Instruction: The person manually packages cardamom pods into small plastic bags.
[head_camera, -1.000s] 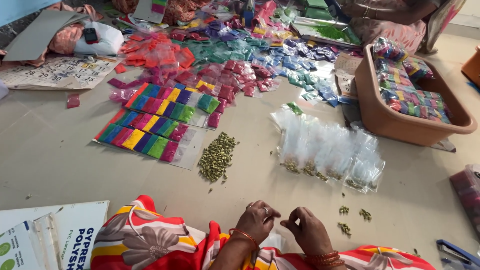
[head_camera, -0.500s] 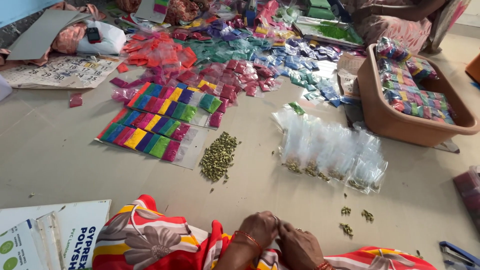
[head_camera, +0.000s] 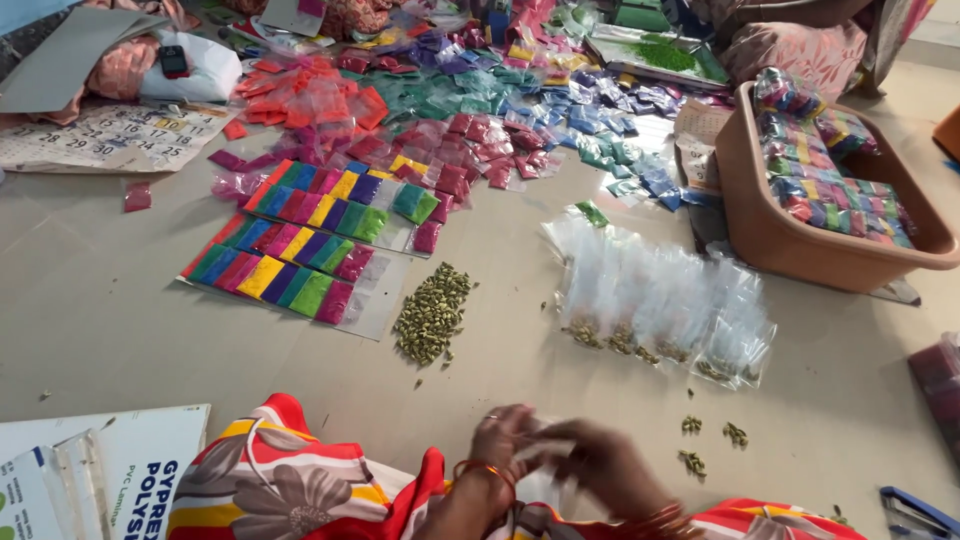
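Brown plastic tub (head_camera: 770, 235) of multicoloured packets, rows of bright powder sachets (head_camera: 300, 250) on the floor, calendar sheet (head_camera: 90, 135), blue stapler (head_camera: 915, 512) at the edge.

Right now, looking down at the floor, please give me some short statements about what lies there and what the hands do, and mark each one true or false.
1. The pile of green pods lies loose on the floor. True.
2. The brown tub is empty. False: it holds packed colourful packets.
3. The left hand and right hand are close together, near the lap. True.
4. The clear bags lie left of the pod pile. False: they lie to its right.
5. The rows of colourful packets lie beyond the pods, to their left. True.
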